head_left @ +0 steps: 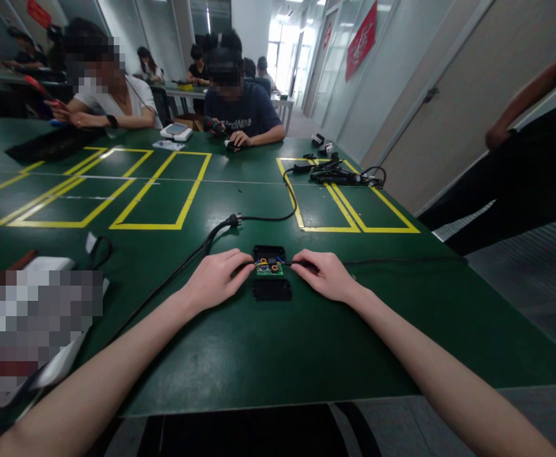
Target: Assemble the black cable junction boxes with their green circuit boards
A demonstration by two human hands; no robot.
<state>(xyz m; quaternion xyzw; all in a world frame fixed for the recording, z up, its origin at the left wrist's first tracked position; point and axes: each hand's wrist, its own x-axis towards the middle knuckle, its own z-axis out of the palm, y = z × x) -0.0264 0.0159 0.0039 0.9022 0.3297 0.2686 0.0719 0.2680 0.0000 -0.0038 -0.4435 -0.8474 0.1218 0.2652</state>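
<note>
A small green circuit board (pixel 269 269) with copper coils lies between my hands on the green table. Behind it stands one half of a black plastic case (pixel 268 250), and in front lies the other half (pixel 272 290), flat. My left hand (pixel 221 274) is closed in a pinch on the black cable at the board's left end. On the opposite side my right hand (pixel 324 273) pinches the black cable (pixel 377 261) that runs off to the right. The fingertips partly hide both cable ends.
A black power plug (pixel 233 220) and its cord lie beyond my left hand. Bundled black cables and adapters (pixel 337 171) sit at the far right. A blurred-out white object (pixel 35 330) is at left. Across the table a person (pixel 244 108) works; another stands at right.
</note>
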